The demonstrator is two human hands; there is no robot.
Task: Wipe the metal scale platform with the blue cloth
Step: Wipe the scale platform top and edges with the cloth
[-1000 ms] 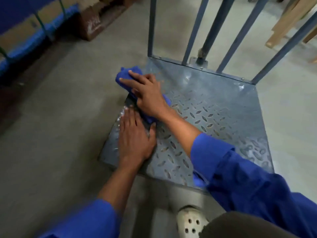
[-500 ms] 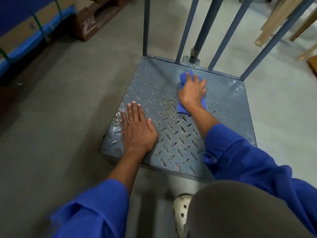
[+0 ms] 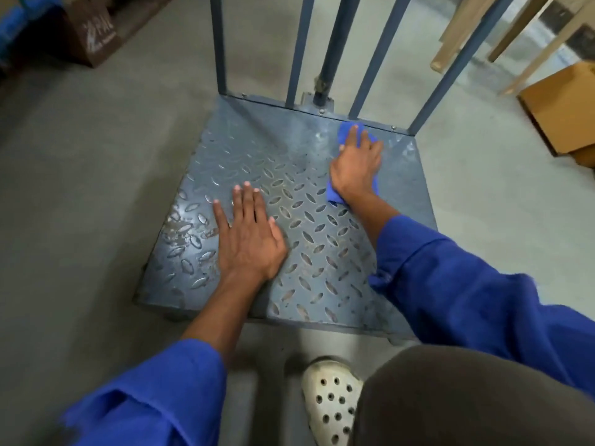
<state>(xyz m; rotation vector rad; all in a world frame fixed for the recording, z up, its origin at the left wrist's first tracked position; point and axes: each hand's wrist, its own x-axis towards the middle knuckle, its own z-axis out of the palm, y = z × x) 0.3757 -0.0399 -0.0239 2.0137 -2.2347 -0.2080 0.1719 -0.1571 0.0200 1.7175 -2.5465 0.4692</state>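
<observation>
The metal scale platform [image 3: 309, 252] is a grey-blue tread plate lying low on the concrete floor. My right hand [image 3: 355, 165] presses the blue cloth [image 3: 346, 132] flat onto the plate near its far right corner; cloth shows beyond the fingertips and below the wrist. My left hand [image 3: 248, 233] rests palm down, fingers spread, on the near left part of the plate and holds nothing. Both forearms come out of rolled blue sleeves.
Blue upright rails [image 3: 299, 49] and a round post [image 3: 331, 49] rise from the platform's far edge. A cardboard box [image 3: 563, 107] sits at right, wooden legs [image 3: 467, 33] behind it, a brown carton [image 3: 96, 30] at far left. My white clog [image 3: 331, 400] stands before the plate.
My right hand has swept the cloth from the far left corner across the back of the plate to the far right. My left hand has stayed planted on the plate.
</observation>
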